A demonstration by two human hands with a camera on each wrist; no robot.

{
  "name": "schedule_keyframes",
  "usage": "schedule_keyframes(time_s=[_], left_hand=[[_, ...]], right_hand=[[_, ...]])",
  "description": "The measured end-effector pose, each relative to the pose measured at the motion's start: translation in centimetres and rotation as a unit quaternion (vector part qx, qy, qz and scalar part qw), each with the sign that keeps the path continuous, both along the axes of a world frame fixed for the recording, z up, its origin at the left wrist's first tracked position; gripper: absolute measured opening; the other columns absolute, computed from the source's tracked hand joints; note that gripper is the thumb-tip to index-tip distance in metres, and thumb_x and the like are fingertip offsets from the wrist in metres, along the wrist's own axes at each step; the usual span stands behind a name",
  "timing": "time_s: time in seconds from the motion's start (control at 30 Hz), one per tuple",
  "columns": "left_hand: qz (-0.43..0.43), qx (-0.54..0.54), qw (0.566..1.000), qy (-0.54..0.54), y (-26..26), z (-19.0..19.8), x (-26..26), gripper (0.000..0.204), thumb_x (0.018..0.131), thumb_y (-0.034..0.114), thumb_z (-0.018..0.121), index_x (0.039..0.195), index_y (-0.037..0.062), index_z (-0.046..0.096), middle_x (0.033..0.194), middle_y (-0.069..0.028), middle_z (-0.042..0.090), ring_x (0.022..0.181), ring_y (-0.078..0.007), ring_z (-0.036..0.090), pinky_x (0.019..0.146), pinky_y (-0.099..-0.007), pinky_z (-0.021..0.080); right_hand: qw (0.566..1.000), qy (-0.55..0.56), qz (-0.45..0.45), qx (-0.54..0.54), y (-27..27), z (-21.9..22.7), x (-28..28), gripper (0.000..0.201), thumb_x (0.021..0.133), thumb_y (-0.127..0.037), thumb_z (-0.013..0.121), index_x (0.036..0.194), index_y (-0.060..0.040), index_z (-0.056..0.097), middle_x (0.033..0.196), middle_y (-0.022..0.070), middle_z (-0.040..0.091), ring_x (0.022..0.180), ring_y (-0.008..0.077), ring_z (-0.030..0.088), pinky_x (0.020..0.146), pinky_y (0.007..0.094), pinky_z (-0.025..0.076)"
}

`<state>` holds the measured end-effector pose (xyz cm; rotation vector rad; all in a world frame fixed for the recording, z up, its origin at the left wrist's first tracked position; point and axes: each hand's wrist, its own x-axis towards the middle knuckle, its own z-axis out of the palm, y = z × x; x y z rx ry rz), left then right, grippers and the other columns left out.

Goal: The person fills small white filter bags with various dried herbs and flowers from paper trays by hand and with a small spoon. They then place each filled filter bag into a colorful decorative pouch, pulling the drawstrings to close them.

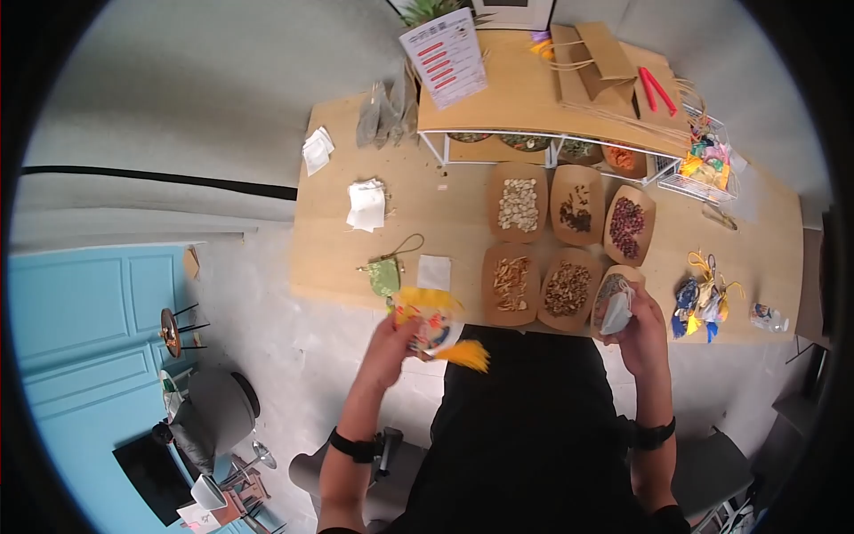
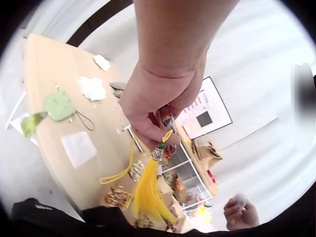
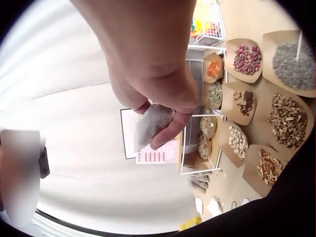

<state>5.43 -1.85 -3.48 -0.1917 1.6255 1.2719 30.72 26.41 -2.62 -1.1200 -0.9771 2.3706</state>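
My left hand (image 1: pixel 386 351) grips a colourful embroidered sachet (image 1: pixel 436 327) with yellow trim. Its yellow tassel (image 2: pixel 148 192) and a yellow cord loop (image 2: pixel 118 174) dangle below the fingers in the left wrist view. In my right hand (image 1: pixel 644 336) is a small filled white pouch (image 3: pixel 153 127), pinched between thumb and fingers. The head view has it over the tray of grey dried herb (image 1: pixel 608 294) at the table's front edge. A green sachet (image 1: pixel 385 276) with a dark cord lies just beyond the left hand, beside a flat white square bag (image 1: pixel 434 272).
Several cardboard trays of dried herbs (image 1: pixel 519 205) stand mid-table. Behind them is a wooden shelf (image 1: pixel 516 84) with paper bags (image 1: pixel 598 67) and a printed sheet (image 1: pixel 445 58). Tasselled sachets (image 1: pixel 698 303) lie at right, near a wire basket (image 1: pixel 707 169). White bags (image 1: pixel 366 205) are stacked left.
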Motion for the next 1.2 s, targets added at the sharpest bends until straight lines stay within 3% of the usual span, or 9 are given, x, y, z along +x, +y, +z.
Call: schedule_keyframes(time_s=[0.3, 0.67, 0.73, 0.77, 0.83, 1.0, 1.13, 1.17, 1.2], left_hand=[[0.078, -0.022, 0.993, 0.090, -4.2, -4.5, -11.8, 0.024, 0.094, 0.020, 0.055, 0.114, 0.0061, 0.058, 0.092, -0.0028, 0.066, 0.075, -0.0100, 0.062, 0.052, -0.0241, 0.046], [0.142, -0.069, 0.985, 0.075, -7.6, -19.2, -10.4, 0.038, 0.089, 0.014, 0.063, 0.121, -0.0019, 0.049, 0.107, -0.0136, 0.060, 0.091, -0.0219, 0.064, 0.071, -0.0339, 0.056], [0.014, -0.226, 0.915, 0.335, -7.0, -19.6, -9.6, 0.040, 0.086, 0.009, 0.064, 0.119, -0.0045, 0.048, 0.116, -0.0217, 0.053, 0.106, -0.0328, 0.057, 0.086, -0.0429, 0.050], [0.011, -0.226, 0.915, 0.334, -6.7, -19.8, -8.7, 0.040, 0.086, 0.009, 0.064, 0.119, -0.0045, 0.048, 0.116, -0.0217, 0.053, 0.106, -0.0328, 0.057, 0.086, -0.0429, 0.050], [-0.052, -0.353, 0.730, 0.582, -5.4, -18.8, -6.9, 0.046, 0.084, 0.010, 0.065, 0.123, -0.0041, 0.046, 0.119, -0.0213, 0.050, 0.109, -0.0371, 0.051, 0.091, -0.0445, 0.046], [-0.171, -0.221, 0.767, 0.578, -5.1, -20.1, -6.6, 0.043, 0.081, 0.007, 0.064, 0.120, -0.0014, 0.048, 0.121, -0.0230, 0.047, 0.115, -0.0424, 0.043, 0.099, -0.0492, 0.037], [-0.262, -0.217, 0.736, 0.585, -6.2, -22.4, -8.8, 0.039, 0.082, 0.008, 0.063, 0.119, 0.0012, 0.053, 0.124, -0.0239, 0.048, 0.117, -0.0418, 0.044, 0.099, -0.0499, 0.038], [-0.259, -0.204, 0.781, 0.530, -5.9, -21.2, -9.0, 0.041, 0.082, 0.009, 0.063, 0.121, 0.0000, 0.053, 0.125, -0.0242, 0.048, 0.118, -0.0416, 0.043, 0.100, -0.0499, 0.037], [-0.312, -0.210, 0.718, 0.586, -6.3, -21.2, -9.2, 0.044, 0.083, 0.010, 0.063, 0.124, -0.0007, 0.052, 0.126, -0.0244, 0.048, 0.119, -0.0415, 0.044, 0.100, -0.0486, 0.038]], right_hand=[[0.994, -0.086, -0.062, 0.001, -4.1, -2.3, -0.9, 0.023, 0.098, -0.020, 0.047, 0.111, -0.0019, 0.053, 0.080, 0.0147, 0.066, 0.058, 0.0222, 0.065, 0.049, 0.0292, 0.055], [0.989, -0.117, -0.094, 0.008, -5.5, -2.2, -1.4, 0.022, 0.099, -0.022, 0.048, 0.105, -0.0024, 0.055, 0.080, 0.0152, 0.065, 0.059, 0.0209, 0.064, 0.048, 0.0278, 0.053], [0.989, -0.111, -0.096, 0.013, -5.5, -2.2, -1.4, 0.022, 0.099, -0.022, 0.048, 0.105, -0.0019, 0.055, 0.080, 0.0151, 0.065, 0.059, 0.0206, 0.064, 0.048, 0.0271, 0.054], [0.989, -0.113, -0.099, 0.012, -5.6, -2.1, -1.5, 0.022, 0.099, -0.022, 0.048, 0.105, -0.0019, 0.055, 0.080, 0.0151, 0.065, 0.059, 0.0206, 0.064, 0.048, 0.0271, 0.054], [0.989, -0.111, -0.095, 0.009, -5.7, -1.7, -1.7, 0.023, 0.099, -0.022, 0.047, 0.105, -0.0013, 0.055, 0.081, 0.0158, 0.065, 0.059, 0.0208, 0.065, 0.048, 0.0264, 0.053], [0.990, -0.114, -0.088, 0.011, -6.0, -1.4, -1.1, 0.025, 0.098, -0.021, 0.048, 0.110, 0.0005, 0.051, 0.085, 0.0163, 0.065, 0.065, 0.0246, 0.068, 0.053, 0.0280, 0.057], [0.992, -0.098, -0.081, 0.019, -6.6, -1.2, -0.8, 0.031, 0.098, -0.021, 0.052, 0.119, 0.0019, 0.048, 0.093, 0.0168, 0.066, 0.075, 0.0289, 0.070, 0.062, 0.0335, 0.060], [0.995, -0.081, -0.058, 0.007, -6.4, -1.1, -0.7, 0.031, 0.097, -0.019, 0.054, 0.119, 0.0013, 0.049, 0.096, 0.0167, 0.066, 0.078, 0.0291, 0.070, 0.064, 0.0344, 0.060], [0.997, -0.062, -0.039, -0.003, -6.0, -0.6, -0.7, 0.030, 0.097, -0.018, 0.055, 0.120, 0.0007, 0.050, 0.099, 0.0166, 0.066, 0.081, 0.0294, 0.070, 0.066, 0.0354, 0.060]])
